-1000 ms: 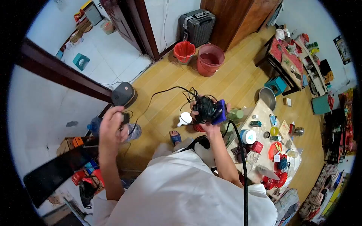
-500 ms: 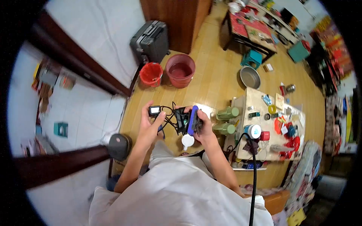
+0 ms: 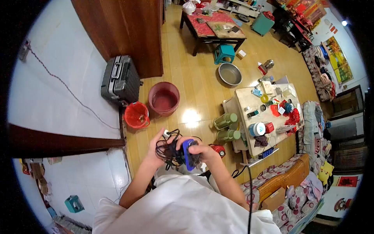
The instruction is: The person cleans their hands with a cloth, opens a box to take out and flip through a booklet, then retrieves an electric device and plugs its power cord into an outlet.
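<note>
My left hand (image 3: 155, 153) is closed around a tangled bundle of black cable (image 3: 168, 153). A small white-faced black block (image 3: 166, 133) pokes up by its fingertips. My right hand (image 3: 208, 153) grips a purple-edged black device (image 3: 188, 155), its thumb lying across the near face; I cannot make out the device's exact kind. The cable loops touch the device's left side, and both hands are close together in front of my white shirt (image 3: 183, 199). Palms and some fingers are hidden behind what they hold.
Right of me stands a cluttered table (image 3: 243, 93) with green thermos flasks (image 3: 228, 135) beside it. A red bucket (image 3: 136, 116), a larger pink bucket (image 3: 163, 99) and a grey suitcase (image 3: 121, 80) stand ahead left. A metal basin (image 3: 230, 74) lies on the floor.
The view has swung to the right. The hands have come closer together, and the left hand has gone from holding the small block out to gathering the cable. The right hand keeps the device.
</note>
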A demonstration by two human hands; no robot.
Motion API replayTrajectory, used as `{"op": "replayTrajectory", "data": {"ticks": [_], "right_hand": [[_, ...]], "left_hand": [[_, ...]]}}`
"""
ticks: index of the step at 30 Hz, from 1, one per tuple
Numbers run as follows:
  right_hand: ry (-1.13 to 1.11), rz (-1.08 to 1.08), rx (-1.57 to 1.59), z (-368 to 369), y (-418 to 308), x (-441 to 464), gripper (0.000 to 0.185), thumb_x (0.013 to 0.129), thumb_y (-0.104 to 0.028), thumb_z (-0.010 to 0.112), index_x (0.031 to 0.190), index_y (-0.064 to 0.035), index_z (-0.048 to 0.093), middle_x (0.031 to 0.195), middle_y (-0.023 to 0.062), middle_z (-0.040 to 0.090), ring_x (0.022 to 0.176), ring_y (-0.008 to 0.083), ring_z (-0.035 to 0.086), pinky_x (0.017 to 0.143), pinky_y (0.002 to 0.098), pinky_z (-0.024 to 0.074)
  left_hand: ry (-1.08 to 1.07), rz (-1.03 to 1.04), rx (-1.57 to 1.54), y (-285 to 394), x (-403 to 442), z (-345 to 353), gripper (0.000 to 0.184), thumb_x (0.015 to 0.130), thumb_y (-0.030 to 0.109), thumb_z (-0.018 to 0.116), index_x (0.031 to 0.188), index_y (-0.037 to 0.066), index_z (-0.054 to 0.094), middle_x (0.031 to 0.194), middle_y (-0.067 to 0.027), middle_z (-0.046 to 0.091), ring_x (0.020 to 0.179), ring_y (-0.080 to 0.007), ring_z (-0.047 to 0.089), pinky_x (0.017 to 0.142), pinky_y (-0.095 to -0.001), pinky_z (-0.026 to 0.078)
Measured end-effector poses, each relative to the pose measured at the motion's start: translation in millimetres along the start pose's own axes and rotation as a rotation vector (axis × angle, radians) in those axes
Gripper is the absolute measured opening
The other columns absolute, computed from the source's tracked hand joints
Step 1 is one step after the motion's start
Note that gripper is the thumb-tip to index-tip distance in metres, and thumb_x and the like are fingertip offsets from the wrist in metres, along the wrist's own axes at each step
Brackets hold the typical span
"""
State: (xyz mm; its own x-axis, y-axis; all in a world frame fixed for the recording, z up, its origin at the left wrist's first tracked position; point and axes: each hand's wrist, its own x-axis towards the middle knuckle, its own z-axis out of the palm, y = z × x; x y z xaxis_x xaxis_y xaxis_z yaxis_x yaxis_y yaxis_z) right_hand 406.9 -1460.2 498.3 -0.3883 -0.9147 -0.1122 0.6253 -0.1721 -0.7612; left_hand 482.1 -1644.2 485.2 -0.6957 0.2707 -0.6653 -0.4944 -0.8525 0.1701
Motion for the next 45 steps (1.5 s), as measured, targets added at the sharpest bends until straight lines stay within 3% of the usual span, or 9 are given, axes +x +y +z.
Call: {"op": "replayTrajectory", "data": {"ticks": [7, 10, 18, 22, 29, 33, 34, 39, 45], "right_hand": [[0.214, -0.044, 0.138, -38.8, -9.1, 13.8, 0.054, 0.073, -0.043, 0.071, 0.105, -0.0006, 0.061, 0.125, 0.0146, 0.055, 0.114, 0.0269, 0.054, 0.097, 0.0359, 0.0437], [0.262, -0.060, 0.131, -70.7, -15.6, 19.9, 0.050, 0.077, -0.042, 0.072, 0.109, -0.0046, 0.061, 0.106, 0.0088, 0.062, 0.096, 0.0200, 0.062, 0.085, 0.0319, 0.0523], [0.222, -0.243, 0.485, -182.8, -104.8, 60.3, 0.048, 0.087, -0.041, 0.063, 0.113, -0.0016, 0.059, 0.107, 0.0162, 0.065, 0.089, 0.0248, 0.067, 0.079, 0.0366, 0.0573], [0.283, -0.316, 0.455, -248.8, -149.9, 71.0, 0.050, 0.088, -0.044, 0.062, 0.112, -0.0004, 0.060, 0.108, 0.0194, 0.066, 0.090, 0.0277, 0.068, 0.078, 0.0387, 0.0580], [0.254, -0.279, 0.800, -332.3, -207.8, 98.8, 0.054, 0.087, -0.049, 0.059, 0.109, 0.0002, 0.063, 0.111, 0.0215, 0.066, 0.090, 0.0320, 0.069, 0.072, 0.0429, 0.0599], [0.529, -0.292, 1.028, -374.4, -251.8, 124.5, 0.055, 0.086, -0.052, 0.059, 0.107, -0.0016, 0.065, 0.107, 0.0180, 0.068, 0.095, 0.0322, 0.068, 0.083, 0.0449, 0.0559], [0.517, -0.311, 0.981, -387.2, -264.6, 127.9, 0.055, 0.087, -0.053, 0.058, 0.105, -0.0026, 0.066, 0.106, 0.0165, 0.068, 0.098, 0.0323, 0.066, 0.088, 0.0459, 0.0535], [0.713, -0.378, 0.874, -439.5, -333.5, 151.3, 0.054, 0.088, -0.052, 0.059, 0.107, -0.0024, 0.067, 0.107, 0.0158, 0.068, 0.096, 0.0322, 0.066, 0.086, 0.0453, 0.0536], [0.928, -0.463, 0.861, -474.7, -401.6, 175.5, 0.053, 0.091, -0.052, 0.056, 0.118, -0.0066, 0.063, 0.110, 0.0117, 0.067, 0.093, 0.0276, 0.066, 0.085, 0.0437, 0.0535]], "left_hand": [[-0.184, -0.010, -0.032, 42.0, 72.3, 18.9, 0.035, 0.097, 0.033, 0.053, 0.108, 0.002, 0.064, 0.096, -0.0089, 0.068, 0.089, -0.0216, 0.065, 0.083, -0.0350, 0.053], [-0.156, 0.079, -0.032, 63.6, 110.4, 42.9, 0.035, 0.098, 0.035, 0.055, 0.108, 0.002, 0.063, 0.088, -0.0094, 0.068, 0.066, -0.0207, 0.065, 0.059, -0.0328, 0.056], [-0.026, 0.359, -0.029, 135.0, 207.6, 138.9, 0.032, 0.098, 0.050, 0.049, 0.092, 0.019, 0.051, 0.111, -0.0037, 0.064, 0.075, -0.0252, 0.067, 0.060, -0.0379, 0.060], [-0.023, 0.388, 0.003, 163.6, 278.0, 169.6, 0.043, 0.098, 0.056, 0.045, 0.096, 0.016, 0.059, 0.101, -0.0064, 0.065, 0.095, -0.0282, 0.065, 0.087, -0.0493, 0.052], [-0.007, 0.321, -0.053, 200.8, 358.4, 238.5, 0.035, 0.096, 0.050, 0.053, 0.082, 0.017, 0.055, 0.101, -0.0087, 0.066, 0.080, -0.0350, 0.066, 0.077, -0.0501, 0.052], [0.007, 0.419, 0.228, 225.3, 407.8, 293.8, 0.030, 0.098, 0.039, 0.054, 0.077, 0.017, 0.052, 0.103, -0.0053, 0.067, 0.088, -0.0208, 0.065, 0.077, -0.0355, 0.052], [0.095, 0.368, 0.282, 228.7, 420.7, 313.8, 0.032, 0.100, 0.035, 0.047, 0.072, 0.018, 0.048, 0.104, -0.0067, 0.069, 0.075, -0.0146, 0.061, 0.068, -0.0302, 0.045], [0.109, 0.473, 0.465, 249.6, 497.6, 379.9, 0.043, 0.100, 0.047, 0.049, 0.069, 0.016, 0.046, 0.086, -0.0097, 0.070, 0.062, -0.0102, 0.055, 0.058, -0.0229, 0.042], [-0.089, 0.523, 0.530, 256.4, 575.8, 448.9, 0.031, 0.102, 0.034, 0.051, 0.085, 0.008, 0.054, 0.085, -0.0035, 0.060, 0.079, -0.0112, 0.056, 0.070, -0.0262, 0.047]]}}
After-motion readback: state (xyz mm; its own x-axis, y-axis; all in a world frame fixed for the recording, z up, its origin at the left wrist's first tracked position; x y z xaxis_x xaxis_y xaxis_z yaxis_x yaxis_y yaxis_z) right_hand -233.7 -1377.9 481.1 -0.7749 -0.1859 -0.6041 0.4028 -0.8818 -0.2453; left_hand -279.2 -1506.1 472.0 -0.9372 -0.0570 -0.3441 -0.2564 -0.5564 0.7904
